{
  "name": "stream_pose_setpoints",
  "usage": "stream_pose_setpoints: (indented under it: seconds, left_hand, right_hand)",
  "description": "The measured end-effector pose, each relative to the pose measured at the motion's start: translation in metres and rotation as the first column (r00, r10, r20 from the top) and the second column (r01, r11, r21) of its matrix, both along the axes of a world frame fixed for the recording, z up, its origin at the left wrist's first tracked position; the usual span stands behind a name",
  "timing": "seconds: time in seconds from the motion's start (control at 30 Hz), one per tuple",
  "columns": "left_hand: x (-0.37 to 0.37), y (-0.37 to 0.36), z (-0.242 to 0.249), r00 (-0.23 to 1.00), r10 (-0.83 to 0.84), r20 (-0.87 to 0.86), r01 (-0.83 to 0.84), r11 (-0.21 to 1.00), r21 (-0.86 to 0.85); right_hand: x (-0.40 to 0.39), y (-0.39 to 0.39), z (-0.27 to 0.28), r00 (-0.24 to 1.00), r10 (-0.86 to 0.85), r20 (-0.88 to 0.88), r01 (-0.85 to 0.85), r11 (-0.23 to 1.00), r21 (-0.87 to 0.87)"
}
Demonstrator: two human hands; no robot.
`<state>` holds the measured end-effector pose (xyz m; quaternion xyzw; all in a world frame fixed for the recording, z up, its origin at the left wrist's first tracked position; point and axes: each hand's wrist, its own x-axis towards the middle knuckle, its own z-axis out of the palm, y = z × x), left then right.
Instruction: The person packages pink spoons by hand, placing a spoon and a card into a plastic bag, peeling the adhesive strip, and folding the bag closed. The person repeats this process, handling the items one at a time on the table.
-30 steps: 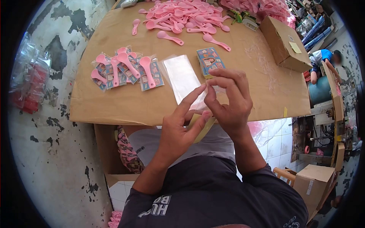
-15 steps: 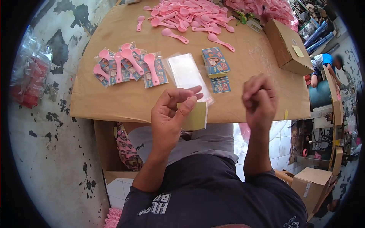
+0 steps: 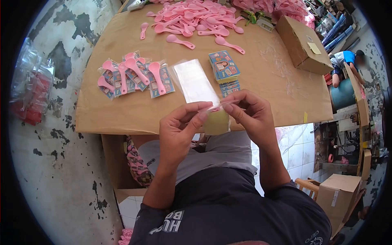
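At the table's near edge, my left hand (image 3: 179, 126) and my right hand (image 3: 252, 116) pinch the top of a clear plastic bag (image 3: 221, 106). A yellowish card (image 3: 216, 123) hangs below my fingers and appears to be inside that bag. Just beyond lies a stack of clear plastic bags (image 3: 196, 79), partly covered by my fingers. A pile of printed blue cards (image 3: 223, 67) is to its right. On its left are several bagged blue cards with pink spoons (image 3: 156, 77) on top.
Loose pink spoons (image 3: 196, 18) are heaped at the back of the brown-covered table (image 3: 134, 118). A cardboard box (image 3: 304, 45) stands at the right edge. Beyond it, another person (image 3: 343, 65) is beside a green-blue drum. Plastic bags (image 3: 32, 81) hang on the left wall.
My right hand has come left and down from a raised, curled pose to the bag and now pinches its top beside my left hand. The view has shifted slightly.
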<state>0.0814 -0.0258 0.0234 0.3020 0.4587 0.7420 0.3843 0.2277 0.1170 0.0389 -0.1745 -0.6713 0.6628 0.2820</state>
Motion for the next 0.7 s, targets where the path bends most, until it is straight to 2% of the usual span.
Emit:
stream_pose_setpoints:
  seconds: [0.13,0.2,0.23,0.3,0.43,0.5,0.6,0.63,0.7]
  left_hand:
    - [0.003,-0.005,-0.002,0.997,0.052,-0.056,-0.051,0.999,0.011]
    - [0.006,-0.007,0.001,0.994,0.083,-0.064,-0.079,0.995,0.056]
    - [0.006,-0.007,-0.001,0.995,0.083,-0.062,-0.080,0.995,0.054]
    - [0.005,-0.008,-0.008,0.988,0.102,-0.116,-0.085,0.987,0.140]
    - [0.002,-0.012,-0.010,0.991,0.060,-0.119,-0.047,0.993,0.109]
    - [0.003,-0.011,-0.007,0.990,0.050,-0.133,-0.034,0.992,0.122]
    - [0.007,-0.009,0.000,0.995,0.060,-0.079,-0.047,0.985,0.167]
    - [0.007,-0.010,-0.002,0.995,0.060,-0.079,-0.046,0.985,0.166]
    - [0.007,-0.011,-0.005,0.993,0.054,-0.108,-0.040,0.992,0.120]
  right_hand:
    - [-0.001,0.000,0.006,0.999,0.031,-0.018,-0.030,0.999,0.046]
    - [-0.001,0.003,0.001,0.984,0.102,-0.147,-0.091,0.993,0.081]
    - [0.000,0.005,0.001,0.984,0.102,-0.145,-0.091,0.993,0.079]
    - [0.002,0.007,0.002,0.975,0.172,-0.141,-0.155,0.980,0.123]
    - [0.005,0.006,0.007,0.978,0.161,-0.136,-0.149,0.985,0.090]
    - [0.007,0.010,0.006,0.975,0.170,-0.146,-0.139,0.970,0.202]
    - [0.007,0.006,0.011,0.975,0.146,-0.169,-0.113,0.975,0.192]
    - [0.007,0.002,0.012,0.975,0.145,-0.169,-0.112,0.975,0.191]
    - [0.008,-0.005,0.013,0.999,0.054,-0.008,-0.052,0.989,0.141]
